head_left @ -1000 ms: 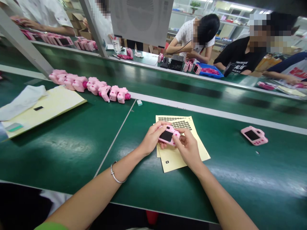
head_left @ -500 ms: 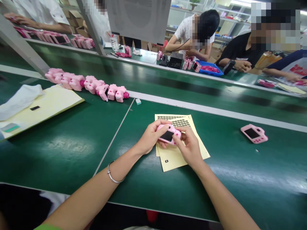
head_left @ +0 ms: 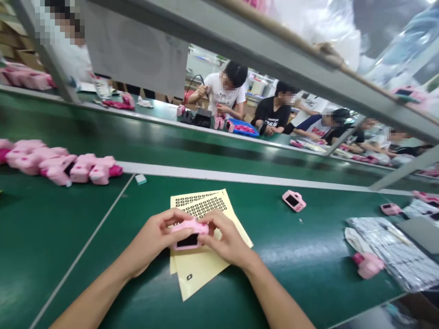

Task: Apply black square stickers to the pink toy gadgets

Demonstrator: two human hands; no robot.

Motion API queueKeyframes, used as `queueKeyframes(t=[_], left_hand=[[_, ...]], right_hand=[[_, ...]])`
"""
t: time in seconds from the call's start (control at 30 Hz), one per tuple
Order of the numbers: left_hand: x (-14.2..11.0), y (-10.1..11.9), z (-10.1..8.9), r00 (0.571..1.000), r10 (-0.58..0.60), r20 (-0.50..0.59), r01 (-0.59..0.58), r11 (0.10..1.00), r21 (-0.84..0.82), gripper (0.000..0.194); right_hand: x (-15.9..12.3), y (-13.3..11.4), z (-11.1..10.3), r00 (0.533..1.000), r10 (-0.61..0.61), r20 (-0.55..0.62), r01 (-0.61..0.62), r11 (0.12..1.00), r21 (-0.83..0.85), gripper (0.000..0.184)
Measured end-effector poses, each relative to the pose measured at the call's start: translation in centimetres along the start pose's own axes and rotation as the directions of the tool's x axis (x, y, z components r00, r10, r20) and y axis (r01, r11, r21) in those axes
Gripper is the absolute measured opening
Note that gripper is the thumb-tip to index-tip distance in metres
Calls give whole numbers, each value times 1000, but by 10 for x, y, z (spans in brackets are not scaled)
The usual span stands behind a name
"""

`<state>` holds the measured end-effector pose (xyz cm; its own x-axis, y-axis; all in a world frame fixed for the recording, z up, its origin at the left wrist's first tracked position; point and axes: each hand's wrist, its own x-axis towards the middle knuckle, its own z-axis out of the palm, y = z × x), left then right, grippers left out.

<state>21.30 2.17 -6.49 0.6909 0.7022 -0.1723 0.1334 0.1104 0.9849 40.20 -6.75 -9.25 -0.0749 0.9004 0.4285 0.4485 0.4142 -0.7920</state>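
Camera [head_left: 192, 224] is being held over the yellow sheets [head_left: 206, 269] on the surface [head_left: 291, 260], its ends being gripped by the fingers of the left hand [head_left: 158, 234] and right hand [head_left: 226, 237], apparently so that it is being steadied while its screen [head_left: 187, 241] is being faced backward.

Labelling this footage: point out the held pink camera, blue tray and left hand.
Held pink camera [head_left: 188, 241]: head view, dark screen.
Blue tray [head_left: 245, 134]: head view, front wall.
Left hand [head_left: 157, 234]: head view, middle of the hand.
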Motion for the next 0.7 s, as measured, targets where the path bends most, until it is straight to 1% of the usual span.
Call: queueKeyframes(t=[0.1,0.17,0.23,0.33,0.43,0.6,0.7], left_hand=[[0,1,-6,993,-68,94,71,997,-27,42],[0,2,-7,989,-87,118,90,996,-23,45],[1,1,-7,992,-89,84,88,996,14,49],[4,-1,-5,996,-83,-14,84,994,63,58],[4,-3,-4,996,-46,-80,49,998,47,56],[-1,-2,-2,997,-56,-46,55,998,-24,51],[-3,0,-2,998,-29,-49,27,999,-32,46]], right_hand=[[3,-1,-4,998,43,41,-44,998,45,27],[3,-2,-6,997,59,58,-61,997,46,27],[3,-2,-7,996,52,68,-53,998,20,26],[2,0,-4,998,8,60,-7,1000,-25,24],[1,0,-1,999,-27,35,28,999,-35,23],[-1,-3,5,999,-33,35,34,999,-17,21],[-3,-4,8,999,-14,33,13,1000,21,20]])
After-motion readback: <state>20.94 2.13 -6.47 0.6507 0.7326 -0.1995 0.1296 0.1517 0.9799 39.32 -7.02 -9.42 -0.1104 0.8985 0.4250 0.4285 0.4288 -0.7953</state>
